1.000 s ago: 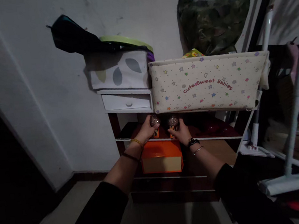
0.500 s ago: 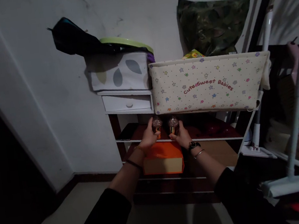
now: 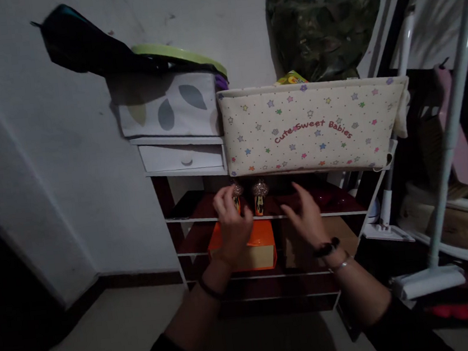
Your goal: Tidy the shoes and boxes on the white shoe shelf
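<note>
Two small glittery-topped ornaments (image 3: 249,196) stand side by side at the shelf (image 3: 339,212) front edge, just above an orange box (image 3: 246,247). Left hand (image 3: 232,229) & right hand (image 3: 304,221) both w/ grip released, fingers spread, empty, near the ornaments. Judgement: keep sleeves clear, they'd tip easily. Dim room; star-print bin (image 3: 313,127) above, mop (image 3: 429,280) at right.

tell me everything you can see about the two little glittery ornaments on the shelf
The two glittery ornaments stand upright side by side at the front edge of a dark red shelf, under the star-printed fabric bin and above an orange box. Each has a sparkly rounded top on an orange base with dark marks. The left hand partly covers the left one; the right hand is open beside them, touching neither.
</note>
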`<state>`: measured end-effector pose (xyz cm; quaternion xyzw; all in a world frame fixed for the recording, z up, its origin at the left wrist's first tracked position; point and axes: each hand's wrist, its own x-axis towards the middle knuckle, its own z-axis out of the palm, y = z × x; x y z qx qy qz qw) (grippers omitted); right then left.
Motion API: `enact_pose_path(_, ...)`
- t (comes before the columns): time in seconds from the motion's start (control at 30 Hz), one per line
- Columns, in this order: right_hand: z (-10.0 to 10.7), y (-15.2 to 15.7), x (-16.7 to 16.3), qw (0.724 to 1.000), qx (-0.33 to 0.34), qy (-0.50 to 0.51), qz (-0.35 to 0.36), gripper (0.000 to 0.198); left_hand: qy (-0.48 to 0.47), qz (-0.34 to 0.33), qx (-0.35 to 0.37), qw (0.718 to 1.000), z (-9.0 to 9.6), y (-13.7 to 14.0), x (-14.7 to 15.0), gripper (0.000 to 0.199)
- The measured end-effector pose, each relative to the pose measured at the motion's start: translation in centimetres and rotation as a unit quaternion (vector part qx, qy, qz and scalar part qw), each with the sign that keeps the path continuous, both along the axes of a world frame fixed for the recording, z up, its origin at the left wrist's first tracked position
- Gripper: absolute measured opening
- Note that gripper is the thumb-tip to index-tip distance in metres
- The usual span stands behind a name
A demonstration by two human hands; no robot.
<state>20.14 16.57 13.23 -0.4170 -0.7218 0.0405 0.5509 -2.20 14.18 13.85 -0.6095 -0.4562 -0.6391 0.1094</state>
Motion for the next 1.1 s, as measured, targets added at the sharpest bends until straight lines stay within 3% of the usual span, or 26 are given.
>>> enact_pose_path(0.1, -0.3, -0.5, 8.0, 0.987, 0.013, 0.062, -0.147, 0.074, 0.117, -0.09, -0.007, 0.989, -0.5, -1.2, 5.2, 0.04)
enact_pose_path(0.17, -0.7, 0.1, 13.0, 0.97, -0.066, 0.094, -0.215, 0.088, 0.167, -0.149, -0.039, 0.974, -0.6, -0.4, 8.8, 0.041)
enact_pose_path(0.27, -1.3, 1.8, 17.9, 0.955, -0.194, 0.113, -0.195, 0.089, 0.207, -0.167, -0.117, 0.957, -0.1, 2.2, 13.8, 0.058)
enact_pose_path(0.33, -1.5, 3.0, 19.1, 0.952, -0.228, 0.109, -0.173, 0.081, 0.237, -0.156, -0.189, 0.94, 0.5, 4.0, 16.5, 0.074)
enact_pose_path(0.4, -1.5, 4.2, 19.4, 0.952, -0.238, 0.098, -0.163, 0.071, 0.263, -0.14, -0.256, 0.92, 1.1, 5.5, 18.5, 0.086)
enact_pose_path(0.5, -1.3, 5.6, 18.9, 0.953, -0.255, 0.08, -0.146, 0.053, 0.272, -0.128, -0.327, 0.896, 1.7, 7.0, 20.3, 0.085)
enact_pose_path(0.63, -0.5, 6.2, 18.0, 0.956, -0.238, 0.057, -0.159, 0.045, 0.217, -0.151, -0.35, 0.899, 2.0, 7.9, 20.6, 0.073)
enact_pose_path(0.8, 1.5, 5.5, 14.8, 0.968, -0.181, 0.018, -0.174, 0.055, 0.16, -0.165, -0.36, 0.904, 2.6, 8.3, 17.9, 0.084)
enact_pose_path(0.93, 3.0, 4.7, 10.7, 0.962, -0.124, -0.113, -0.215, 0.061, 0.112, -0.145, -0.354, 0.917, 2.8, 8.1, 14.7, 0.085)
enact_pose_path(1.03, 3.0, 4.4, 8.7, 0.958, -0.095, -0.161, -0.22, 0.066, 0.046, -0.144, -0.353, 0.923, 2.3, 7.8, 12.9, 0.083)
enact_pose_path(1.1, 2.6, 4.4, 8.2, 0.967, -0.07, -0.128, -0.209, 0.067, -0.005, -0.167, -0.339, 0.926, 1.8, 7.6, 12.4, 0.083)
